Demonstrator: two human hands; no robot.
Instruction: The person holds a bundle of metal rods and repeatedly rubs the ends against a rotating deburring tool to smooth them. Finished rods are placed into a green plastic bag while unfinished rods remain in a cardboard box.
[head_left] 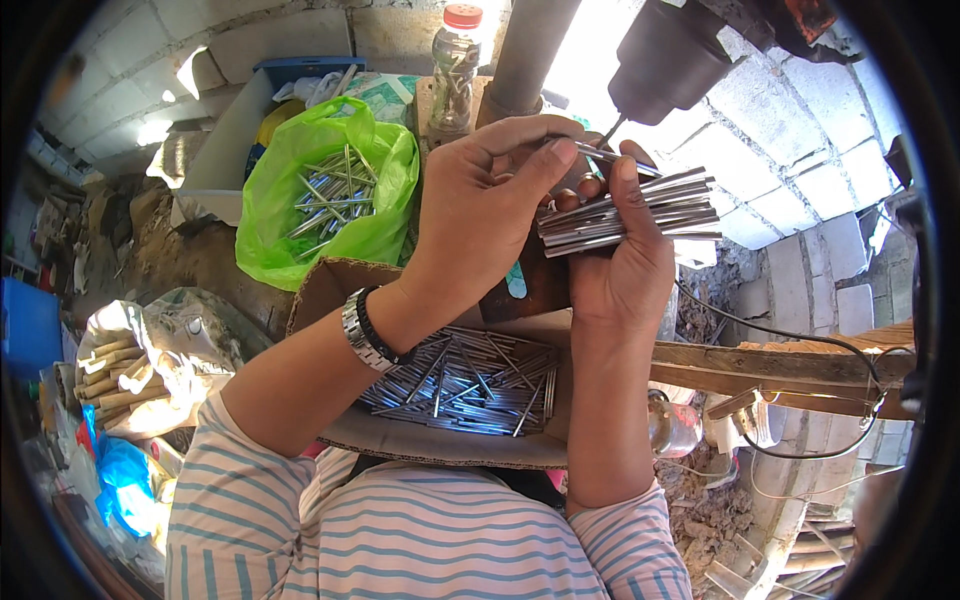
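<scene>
Rods: right hand [625, 265] is clamped round a bundle of thin metal rods [630, 212]; left hand [480, 200] pinches a single rod [610, 157] at the drill bit [612, 128]. I'd judge them stiff, light, slick; grip mid-length or they fan out.

The thin metal rods [640, 212] are silvery grey, and the crumpled plastic bag [270, 205] is bright green. The person's sleeves [235, 480] carry blue-and-white stripes; the bottle cap [462, 15] is orange-red
</scene>
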